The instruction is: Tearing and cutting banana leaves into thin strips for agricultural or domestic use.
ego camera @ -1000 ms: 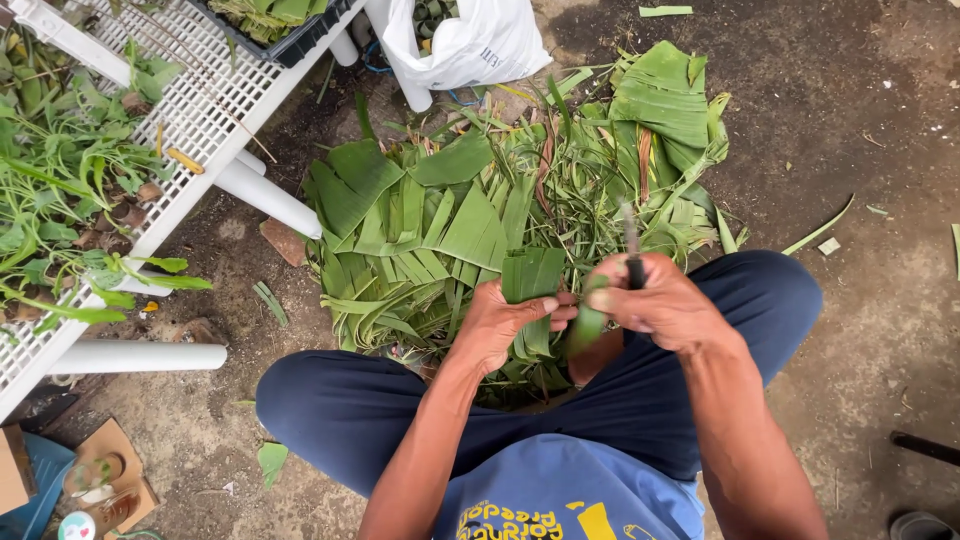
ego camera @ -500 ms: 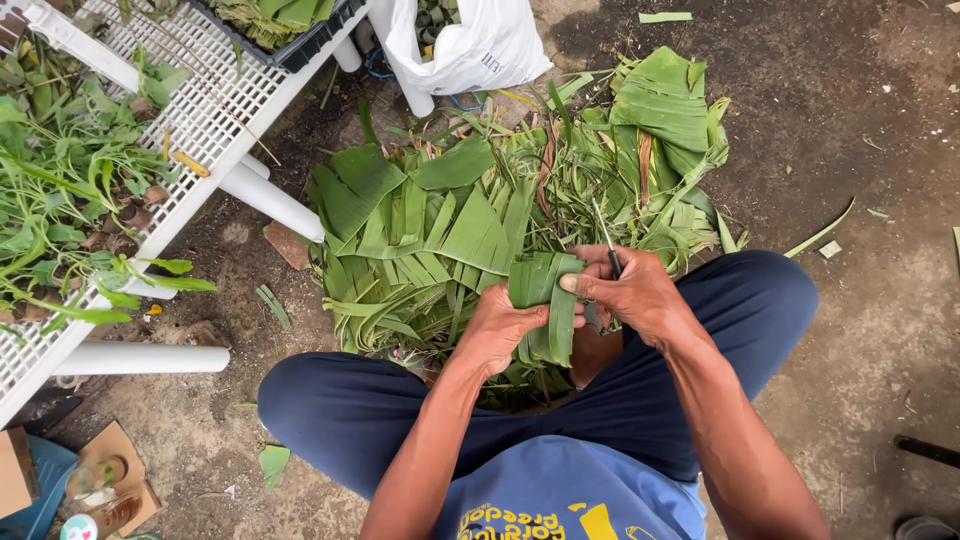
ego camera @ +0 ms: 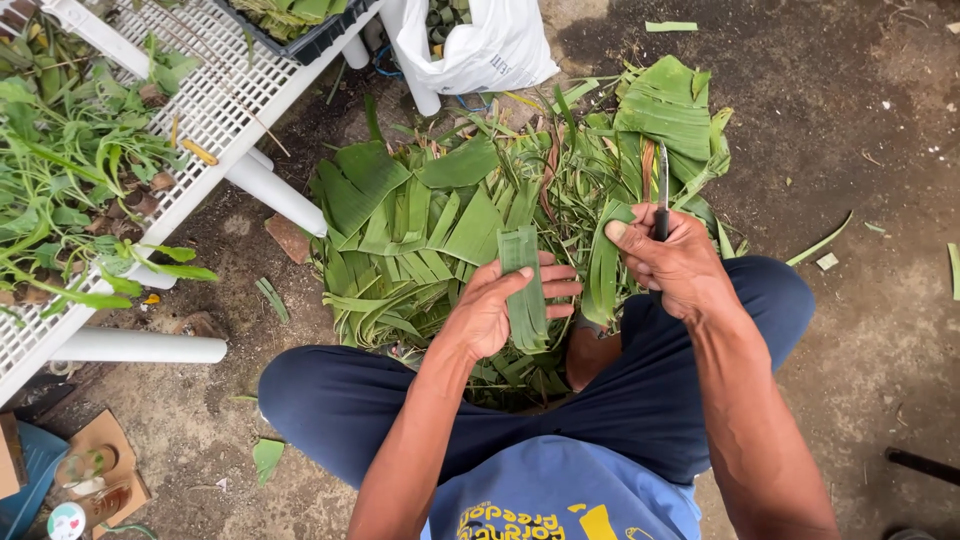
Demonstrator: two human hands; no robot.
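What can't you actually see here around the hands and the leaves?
- Head view: knife handle, hidden inside the right hand.
- Lower end of the folded leaf strip, covered by the left hand.
- White bag contents, cut off by the top edge.
- Ground under the leaf pile.

Bare dirt floor (ego camera: 860,130) lies open to the right, while the leaf heap (ego camera: 450,220) fills the ground ahead, the white rack (ego camera: 215,110) hems in the left, and a plastic bag (ego camera: 490,45) blocks beyond.
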